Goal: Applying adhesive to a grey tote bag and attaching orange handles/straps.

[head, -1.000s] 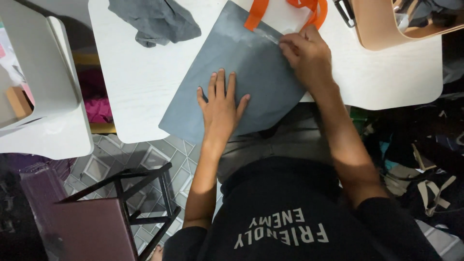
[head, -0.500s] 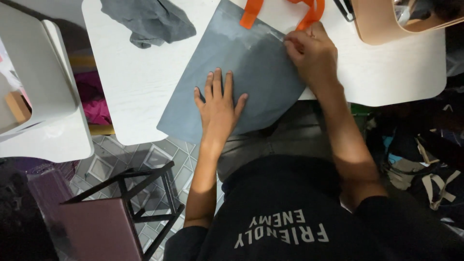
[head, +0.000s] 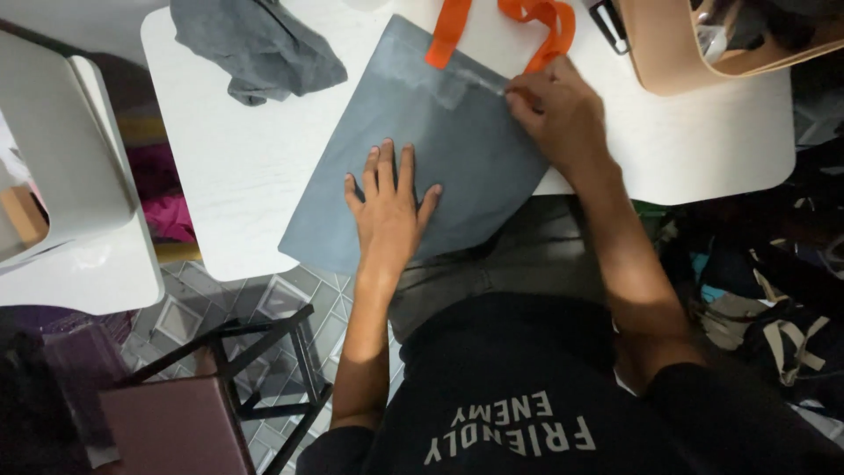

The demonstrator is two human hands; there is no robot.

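A crumpled grey cloth (head: 255,46) lies near the far left corner of the white rounded table (head: 229,176). A beige open-topped box (head: 703,44) stands at the table's far right, a black clip (head: 607,19) just beside it. To the left sits a white plastic machine (head: 53,167). Below, a black metal-framed stool (head: 237,387) stands on grey patterned floor tiles (head: 220,303). Dark bags with pale straps (head: 774,325) lie piled at right.

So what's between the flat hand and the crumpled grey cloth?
In the head view, only the grey bag and bare white table separate the left hand from the cloth.
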